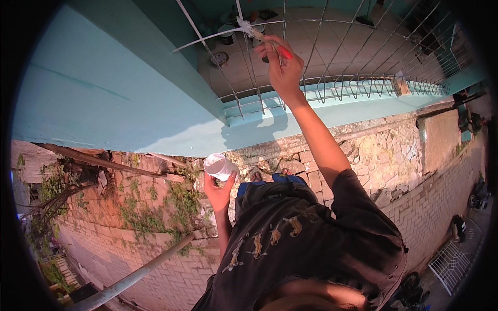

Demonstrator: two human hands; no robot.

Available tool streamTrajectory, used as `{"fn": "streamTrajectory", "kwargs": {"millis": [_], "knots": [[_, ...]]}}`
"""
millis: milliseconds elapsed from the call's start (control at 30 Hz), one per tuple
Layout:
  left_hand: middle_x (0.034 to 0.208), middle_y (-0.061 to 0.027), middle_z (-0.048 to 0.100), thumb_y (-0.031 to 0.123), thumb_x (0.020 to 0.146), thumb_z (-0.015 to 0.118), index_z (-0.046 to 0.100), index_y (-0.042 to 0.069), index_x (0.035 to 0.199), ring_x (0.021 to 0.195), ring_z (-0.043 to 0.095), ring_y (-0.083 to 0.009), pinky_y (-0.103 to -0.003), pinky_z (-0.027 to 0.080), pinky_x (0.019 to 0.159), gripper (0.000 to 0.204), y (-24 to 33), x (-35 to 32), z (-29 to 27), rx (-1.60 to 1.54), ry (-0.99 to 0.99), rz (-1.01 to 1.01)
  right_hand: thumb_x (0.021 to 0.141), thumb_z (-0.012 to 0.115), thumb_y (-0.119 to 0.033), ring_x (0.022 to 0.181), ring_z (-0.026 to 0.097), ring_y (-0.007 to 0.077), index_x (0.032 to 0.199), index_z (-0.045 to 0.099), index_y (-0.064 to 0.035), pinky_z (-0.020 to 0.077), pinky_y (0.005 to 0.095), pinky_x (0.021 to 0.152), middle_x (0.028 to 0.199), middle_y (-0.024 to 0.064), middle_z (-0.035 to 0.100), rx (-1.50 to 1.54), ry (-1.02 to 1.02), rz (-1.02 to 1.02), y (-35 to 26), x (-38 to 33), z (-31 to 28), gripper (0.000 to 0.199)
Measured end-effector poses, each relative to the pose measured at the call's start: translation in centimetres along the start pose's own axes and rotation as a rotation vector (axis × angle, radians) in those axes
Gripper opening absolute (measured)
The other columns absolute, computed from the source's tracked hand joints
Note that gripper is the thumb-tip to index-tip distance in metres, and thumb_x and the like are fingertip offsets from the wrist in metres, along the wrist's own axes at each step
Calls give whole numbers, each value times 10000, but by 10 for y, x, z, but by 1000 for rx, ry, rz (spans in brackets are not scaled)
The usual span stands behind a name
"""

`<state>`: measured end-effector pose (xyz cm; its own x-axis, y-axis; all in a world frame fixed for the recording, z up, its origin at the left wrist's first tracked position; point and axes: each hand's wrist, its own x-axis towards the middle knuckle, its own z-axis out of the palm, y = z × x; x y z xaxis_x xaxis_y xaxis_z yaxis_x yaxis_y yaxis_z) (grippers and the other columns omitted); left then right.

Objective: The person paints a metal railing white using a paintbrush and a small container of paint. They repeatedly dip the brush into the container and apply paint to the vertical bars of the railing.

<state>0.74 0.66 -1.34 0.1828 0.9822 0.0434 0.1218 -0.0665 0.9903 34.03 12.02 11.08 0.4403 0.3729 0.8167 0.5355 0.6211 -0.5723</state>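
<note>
My right hand (pixel 285 67) is raised to the metal wire grille (pixel 304 49), its fingers closed round a paintbrush (pixel 284 51) with a red handle. White paint coats the bristles, which touch the grille where bars cross near the turquoise pillar. Lower down, by my waist, my left hand (pixel 219 193) is wrapped round a small white cup (pixel 218 165). The cup's mouth faces up, but what lies inside it is hard to make out. Several bars near the brush look white, while those farther right look grey.
A turquoise wall (pixel 114 98) stands on the left, with a matching ledge (pixel 259 127) under the grille. Behind the bars is a tiled floor with a round tin (pixel 219 59). Broken stone paving (pixel 384 150) and a pale pole (pixel 140 272) lie below.
</note>
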Motion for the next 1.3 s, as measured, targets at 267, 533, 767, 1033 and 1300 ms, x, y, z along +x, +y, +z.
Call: {"fn": "streamTrajectory", "kwargs": {"millis": [267,533,767,1033,1300], "knots": [[1199,-94,663,54,805,842,588,-3,1289,1106,630,-193,-351,486,981,549,3,-2,-2,-28,5,6,957,674,-31,778,670,203,1185,670,-46,532,302,695,888,89,725,-235,138,-92,-4,-1,-9,228],[1174,-92,671,56,804,840,601,-1,1271,1086,634,-185,-344,492,965,529,8,-2,1,-30,-3,9,953,699,-71,729,630,214,1191,643,-35,520,355,660,868,97,686,-104,-166,-108,-10,-34,0,247],[1169,-96,674,61,802,842,597,0,1273,1090,633,-191,-349,485,974,534,4,-3,-3,-5,-1,1,1102,511,-250,775,637,145,1193,580,44,543,310,791,878,135,719,286,126,288,14,3,-16,316],[1172,-93,677,73,804,857,603,-1,1264,1076,642,-192,-340,494,960,531,4,-5,-2,-17,29,-2,1101,512,-299,781,656,189,1211,549,52,568,340,769,880,164,705,621,345,381,-2,8,-14,369],[1179,-93,678,78,809,853,601,4,1271,1092,643,-192,-347,494,968,531,2,-5,2,8,24,13,1107,492,-293,784,695,193,1207,557,40,590,338,766,920,186,725,457,398,375,-9,-20,-15,353]]}}
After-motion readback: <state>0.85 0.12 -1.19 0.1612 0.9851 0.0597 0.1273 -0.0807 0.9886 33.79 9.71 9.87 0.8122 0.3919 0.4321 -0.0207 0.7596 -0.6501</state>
